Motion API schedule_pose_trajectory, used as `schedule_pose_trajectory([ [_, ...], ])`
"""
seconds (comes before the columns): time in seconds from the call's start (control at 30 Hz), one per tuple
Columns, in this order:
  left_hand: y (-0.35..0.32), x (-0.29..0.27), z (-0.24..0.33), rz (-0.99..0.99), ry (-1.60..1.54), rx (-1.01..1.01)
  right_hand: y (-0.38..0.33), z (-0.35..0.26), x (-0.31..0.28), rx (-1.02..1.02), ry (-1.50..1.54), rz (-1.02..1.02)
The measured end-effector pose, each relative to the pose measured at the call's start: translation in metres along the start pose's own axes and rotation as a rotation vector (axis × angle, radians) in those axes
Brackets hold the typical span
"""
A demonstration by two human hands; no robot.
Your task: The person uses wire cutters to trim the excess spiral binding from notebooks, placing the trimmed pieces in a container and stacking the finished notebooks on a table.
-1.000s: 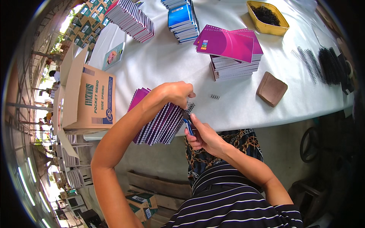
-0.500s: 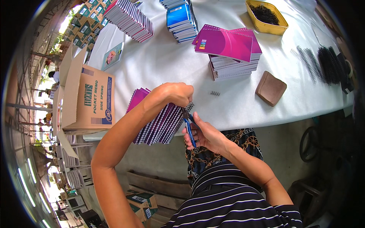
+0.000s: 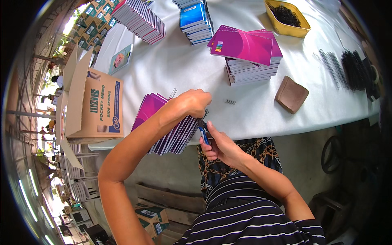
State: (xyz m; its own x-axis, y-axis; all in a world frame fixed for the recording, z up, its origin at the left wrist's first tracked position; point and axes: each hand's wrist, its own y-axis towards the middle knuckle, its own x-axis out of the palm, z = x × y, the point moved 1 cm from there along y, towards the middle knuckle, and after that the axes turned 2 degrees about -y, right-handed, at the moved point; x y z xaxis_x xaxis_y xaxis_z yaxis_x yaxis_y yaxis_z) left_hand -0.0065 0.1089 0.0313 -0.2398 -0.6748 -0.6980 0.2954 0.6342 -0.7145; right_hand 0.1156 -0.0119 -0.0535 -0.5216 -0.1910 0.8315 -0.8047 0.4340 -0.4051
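Note:
My right hand is closed round blue-handled pliers. Their jaws meet the end of a dark wire coil just under my left hand. That left hand is curled into a fist, its fingertips hidden, so what it pinches cannot be made out. Beneath my left forearm lies a stack of purple spiral notebooks at the table's near edge, coil spines toward me. Another piece of coil sticks out beyond the left wrist. A short loose coil lies on the table, right of the left hand.
Purple-covered notebooks stand stacked beyond my hands, near blue notebooks and a pale stack. A yellow tub holds dark coils. A brown block and more coils lie right; an open carton stands left.
My right fingers have squeezed closer round the plier handles. The left hand has shifted slightly right, and a piece of coil now shows beyond its wrist.

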Motion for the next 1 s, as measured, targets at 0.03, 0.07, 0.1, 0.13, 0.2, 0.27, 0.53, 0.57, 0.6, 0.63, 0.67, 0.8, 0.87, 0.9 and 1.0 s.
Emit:
schedule_pose_trajectory([
  [0.03,0.000,0.000,-0.001,0.014,-0.018,0.007,-0.002,0.001,0.000,-0.015,-0.007,-0.004],
  [0.07,-0.001,0.000,-0.003,0.028,-0.035,0.016,-0.004,0.000,0.003,-0.015,-0.019,0.030],
  [0.1,-0.001,0.001,-0.003,0.041,-0.053,0.026,-0.005,-0.001,0.006,-0.016,-0.031,0.065],
  [0.13,-0.001,0.001,-0.004,0.037,-0.056,0.019,-0.006,-0.001,0.007,-0.017,-0.042,0.100],
  [0.2,-0.005,-0.002,-0.001,0.030,-0.057,0.003,-0.002,-0.002,0.005,-0.011,-0.030,0.085],
  [0.27,-0.002,0.004,-0.007,0.064,-0.054,0.037,0.006,0.001,-0.004,0.014,0.027,-0.002],
  [0.53,0.001,0.012,-0.001,0.107,0.013,0.019,-0.003,0.010,-0.012,0.042,-0.039,0.028],
  [0.57,0.000,0.013,-0.005,0.133,-0.006,0.040,-0.005,0.008,-0.008,0.041,-0.051,0.050],
  [0.6,0.000,0.014,-0.007,0.158,-0.026,0.060,-0.005,0.007,-0.005,0.039,-0.063,0.073],
  [0.63,0.002,0.016,-0.008,0.155,-0.027,0.061,-0.006,0.006,-0.004,0.037,-0.076,0.095],
  [0.67,0.001,0.014,-0.007,0.151,-0.026,0.067,-0.005,0.004,-0.006,0.037,-0.063,0.088],
  [0.8,-0.003,0.011,-0.002,0.151,-0.055,0.041,-0.004,0.001,-0.008,0.053,-0.043,0.076],
  [0.87,-0.001,0.013,-0.005,0.168,-0.034,0.056,-0.005,0.000,-0.008,0.061,-0.059,0.070],
  [0.9,0.001,0.015,-0.006,0.176,-0.025,0.063,-0.006,0.000,-0.008,0.061,-0.072,0.065],
  [1.0,0.003,0.019,-0.007,0.213,-0.025,0.073,-0.005,0.001,-0.009,0.069,-0.086,0.056],
])
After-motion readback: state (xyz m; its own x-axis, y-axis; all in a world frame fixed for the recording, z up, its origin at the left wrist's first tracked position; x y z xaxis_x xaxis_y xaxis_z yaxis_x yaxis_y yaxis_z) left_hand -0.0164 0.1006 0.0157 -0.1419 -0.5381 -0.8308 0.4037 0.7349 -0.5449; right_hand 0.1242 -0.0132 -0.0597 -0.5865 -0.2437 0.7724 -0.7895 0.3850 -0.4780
